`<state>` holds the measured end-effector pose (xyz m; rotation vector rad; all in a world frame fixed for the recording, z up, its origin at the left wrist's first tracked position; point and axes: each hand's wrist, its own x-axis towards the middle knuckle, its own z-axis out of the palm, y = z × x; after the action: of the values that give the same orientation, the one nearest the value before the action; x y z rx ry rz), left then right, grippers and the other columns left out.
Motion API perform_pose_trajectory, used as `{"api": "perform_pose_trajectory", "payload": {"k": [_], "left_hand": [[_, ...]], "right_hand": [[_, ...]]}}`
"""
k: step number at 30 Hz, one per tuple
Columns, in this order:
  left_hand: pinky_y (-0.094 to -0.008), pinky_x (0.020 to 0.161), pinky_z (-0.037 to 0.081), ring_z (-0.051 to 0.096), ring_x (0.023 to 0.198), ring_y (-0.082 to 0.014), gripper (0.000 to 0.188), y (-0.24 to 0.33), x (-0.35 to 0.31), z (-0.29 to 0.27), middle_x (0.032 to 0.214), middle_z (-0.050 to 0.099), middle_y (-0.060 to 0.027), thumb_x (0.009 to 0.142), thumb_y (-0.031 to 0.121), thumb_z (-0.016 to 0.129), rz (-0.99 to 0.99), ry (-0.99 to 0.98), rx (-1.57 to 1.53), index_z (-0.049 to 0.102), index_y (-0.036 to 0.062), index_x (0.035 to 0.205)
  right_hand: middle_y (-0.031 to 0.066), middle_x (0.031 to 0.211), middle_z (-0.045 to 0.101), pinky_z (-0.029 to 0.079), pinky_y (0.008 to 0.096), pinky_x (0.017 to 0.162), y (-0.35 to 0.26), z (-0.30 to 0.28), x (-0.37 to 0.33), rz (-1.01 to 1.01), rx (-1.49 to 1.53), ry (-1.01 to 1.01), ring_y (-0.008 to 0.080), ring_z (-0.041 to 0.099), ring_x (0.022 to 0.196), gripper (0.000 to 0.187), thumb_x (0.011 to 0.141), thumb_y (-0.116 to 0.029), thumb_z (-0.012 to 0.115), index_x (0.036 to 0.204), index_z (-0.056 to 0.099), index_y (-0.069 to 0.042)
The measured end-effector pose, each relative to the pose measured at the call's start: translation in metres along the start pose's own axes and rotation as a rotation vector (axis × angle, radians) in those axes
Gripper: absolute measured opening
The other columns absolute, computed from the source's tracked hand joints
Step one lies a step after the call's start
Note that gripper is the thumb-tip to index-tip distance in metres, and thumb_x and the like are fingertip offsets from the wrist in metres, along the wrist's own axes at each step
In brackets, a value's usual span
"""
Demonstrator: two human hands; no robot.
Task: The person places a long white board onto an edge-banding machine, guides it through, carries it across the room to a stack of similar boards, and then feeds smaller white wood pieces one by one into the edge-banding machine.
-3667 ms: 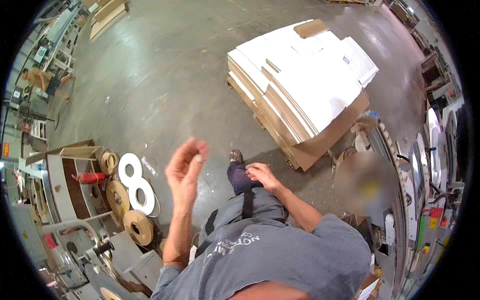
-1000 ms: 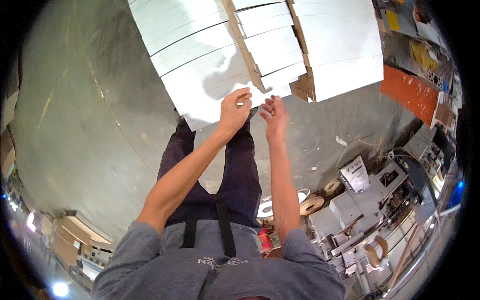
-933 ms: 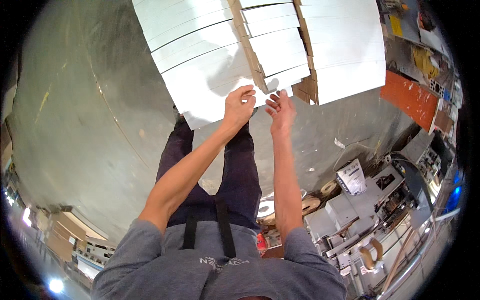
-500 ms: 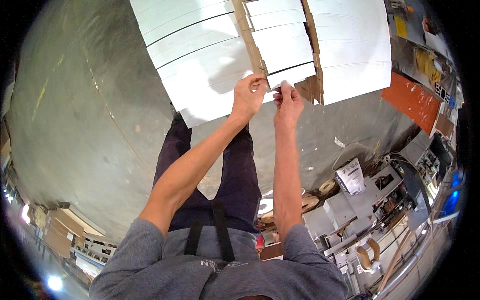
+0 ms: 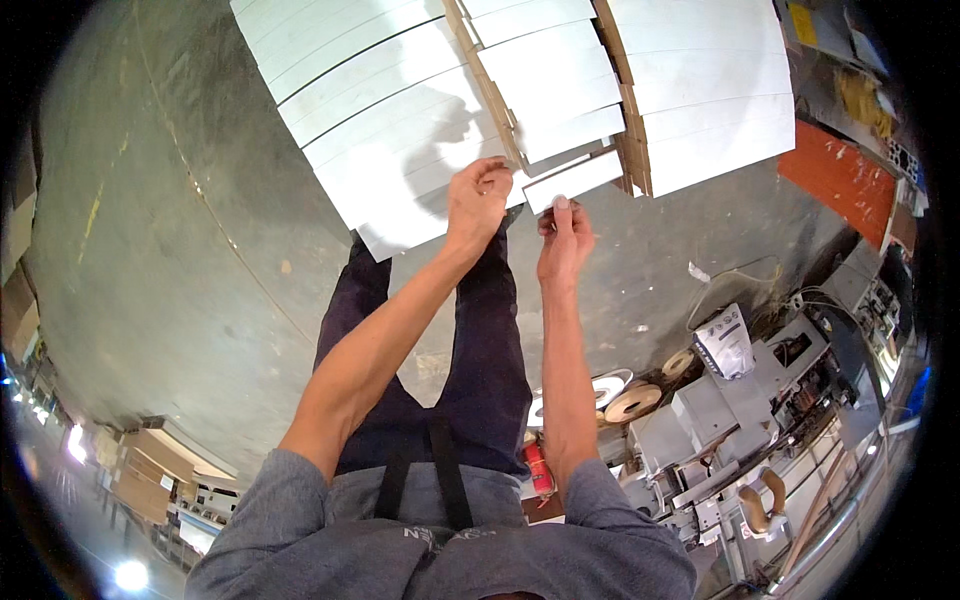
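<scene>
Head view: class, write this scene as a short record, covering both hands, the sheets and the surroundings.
Left hand: fingers curled by the white sheets; contact unclear
Right hand: holds narrow white flap, thumb on top
Sheet layout: overlapping rows, brown edges showing
Picture right: orange-red panel, white bag, brown roll

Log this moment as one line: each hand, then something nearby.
left hand: fingers curled over white cardboard stack, contact unclear | right hand: pinches white cardboard flap | nearby: red fire extinguisher
</scene>
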<state>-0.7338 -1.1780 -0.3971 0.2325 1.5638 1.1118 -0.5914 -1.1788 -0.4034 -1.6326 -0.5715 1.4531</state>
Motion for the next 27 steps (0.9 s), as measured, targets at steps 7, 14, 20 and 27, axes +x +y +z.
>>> {"api": "perform_pose_trajectory", "payload": {"k": [7,14,20,27], "left_hand": [[-0.0288,0.071,0.053,0.063,0.082,-0.0158,0.044,0.01,0.011,0.003,0.095,0.069,-0.012,0.083,0.02,0.068,0.026,0.039,0.046,0.063,-0.0081,0.117],[-0.0268,0.063,0.052,0.066,0.075,-0.0145,0.036,0.024,0.017,0.007,0.085,0.07,-0.0103,0.083,0.025,0.074,0.053,0.076,0.132,0.068,-0.0055,0.103],[-0.0267,0.06,0.051,0.066,0.068,-0.0148,0.028,0.03,0.022,0.02,0.078,0.069,-0.0092,0.082,0.021,0.074,0.063,0.028,0.046,0.069,-0.0042,0.093],[-0.025,0.058,0.05,0.063,0.064,-0.0136,0.016,0.025,0.012,0.022,0.073,0.067,-0.0088,0.081,0.008,0.07,0.027,-0.001,-0.02,0.067,-0.006,0.086]], "right_hand": [[0.0088,0.077,0.065,0.042,0.0248,0.053,-0.006,0.027,0.038,0.013,-0.182,0.069,0.0109,0.054,0.059,0.026,0.093,-0.022,0.066,0.094,0.063,0.004],[0.0073,0.069,0.064,0.035,0.0237,0.047,-0.018,0.021,0.021,-0.039,-0.219,0.065,0.0091,0.051,0.052,0.04,0.09,-0.037,0.069,0.085,0.065,0.002],[0.0066,0.07,0.064,0.037,0.0241,0.046,-0.053,0.056,0.026,0.08,-0.33,-0.016,0.0094,0.05,0.051,0.039,0.09,-0.035,0.069,0.084,0.065,0.003],[0.0061,0.069,0.062,0.036,0.0228,0.047,-0.033,0.043,0.025,0.04,-0.21,-0.032,0.0084,0.047,0.051,0.035,0.088,-0.031,0.073,0.082,0.065,0.003]]}}
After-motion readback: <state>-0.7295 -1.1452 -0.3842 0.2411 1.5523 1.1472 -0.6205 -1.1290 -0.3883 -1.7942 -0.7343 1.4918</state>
